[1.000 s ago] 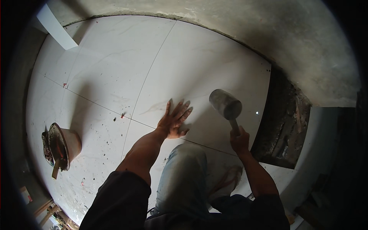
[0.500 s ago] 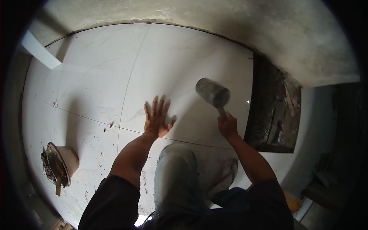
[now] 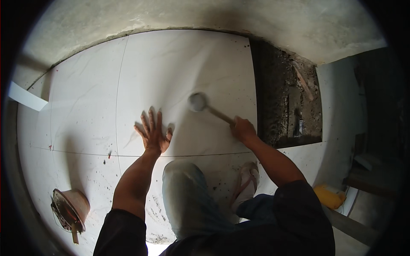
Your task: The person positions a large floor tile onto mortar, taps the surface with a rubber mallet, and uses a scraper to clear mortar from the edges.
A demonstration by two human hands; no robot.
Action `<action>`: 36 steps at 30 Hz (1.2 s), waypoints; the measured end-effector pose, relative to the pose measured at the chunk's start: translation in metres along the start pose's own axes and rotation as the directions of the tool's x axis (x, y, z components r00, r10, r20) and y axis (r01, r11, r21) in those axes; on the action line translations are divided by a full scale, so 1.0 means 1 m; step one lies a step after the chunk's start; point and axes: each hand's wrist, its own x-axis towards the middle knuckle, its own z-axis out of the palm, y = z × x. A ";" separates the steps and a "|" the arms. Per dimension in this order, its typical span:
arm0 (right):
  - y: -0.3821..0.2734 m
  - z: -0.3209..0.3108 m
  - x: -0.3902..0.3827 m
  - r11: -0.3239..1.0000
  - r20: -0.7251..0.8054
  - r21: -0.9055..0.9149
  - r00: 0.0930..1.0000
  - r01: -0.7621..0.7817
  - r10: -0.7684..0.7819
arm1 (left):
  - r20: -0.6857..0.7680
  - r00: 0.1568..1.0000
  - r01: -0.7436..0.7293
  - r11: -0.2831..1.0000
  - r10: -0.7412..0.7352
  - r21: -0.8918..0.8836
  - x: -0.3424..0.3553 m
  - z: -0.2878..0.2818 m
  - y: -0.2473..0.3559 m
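Observation:
My left hand [image 3: 154,134] lies flat with fingers spread on a large white marbled floor tile [image 3: 179,64]. My right hand [image 3: 244,129] is wrapped round the wooden handle of a mallet [image 3: 198,102]. The mallet's dark, rounded head is blurred and sits over the middle of the same tile, ahead and to the right of my left hand. Whether the head touches the tile I cannot tell. Along the tile's right edge runs an untiled strip of rough dark ground [image 3: 294,98].
A concrete wall [image 3: 171,15] bounds the far side. At the lower left stands a dirty bucket [image 3: 77,205] with a wooden handle sticking out. A white strip [image 3: 27,97] juts in at the left. Something yellow [image 3: 329,196] lies at the lower right. Dirt specks dot the nearer tiles.
The mallet has swung left and its head now points differently. My left hand stays flat on the tile. The whole view has turned and shifted, so the bucket appears lower.

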 end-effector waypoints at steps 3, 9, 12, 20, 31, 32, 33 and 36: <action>-0.006 -0.009 0.003 0.992 0.097 -0.113 0.992 -0.063 0.074 | -0.014 0.996 0.092 0.996 -0.092 -0.008 0.011 -0.004 0.007; 0.008 -0.012 0.011 0.976 0.140 -0.098 0.968 -0.194 0.206 | -0.035 0.981 0.188 0.982 -0.189 -0.019 0.022 0.003 0.008; 0.004 -0.021 -0.003 0.987 -0.017 0.082 0.990 -0.139 0.141 | 0.000 0.978 0.209 0.978 -0.209 0.005 0.027 0.010 0.018; 0.042 -0.011 -0.011 0.983 -0.007 -0.175 0.999 -0.052 0.052 | -0.161 0.958 0.235 0.972 -0.235 -0.022 0.050 0.024 0.022; -0.007 -0.002 -0.006 0.995 0.002 -0.006 0.995 0.103 -0.103 | -0.195 0.945 0.261 0.965 -0.262 -0.031 0.058 0.028 0.016; -0.009 0.002 -0.009 0.986 -0.069 0.099 0.989 0.135 -0.129 | -0.208 0.942 0.264 0.964 -0.262 -0.023 0.059 0.027 0.019; -0.008 0.001 -0.008 0.984 -0.074 0.101 0.988 0.146 -0.139 | -0.217 0.939 0.270 0.963 -0.268 -0.022 0.058 0.024 0.017; 0.003 -0.001 -0.006 0.967 0.169 -0.248 0.986 0.050 -0.007 | -0.179 0.949 0.247 0.966 -0.258 -0.080 0.057 0.022 0.016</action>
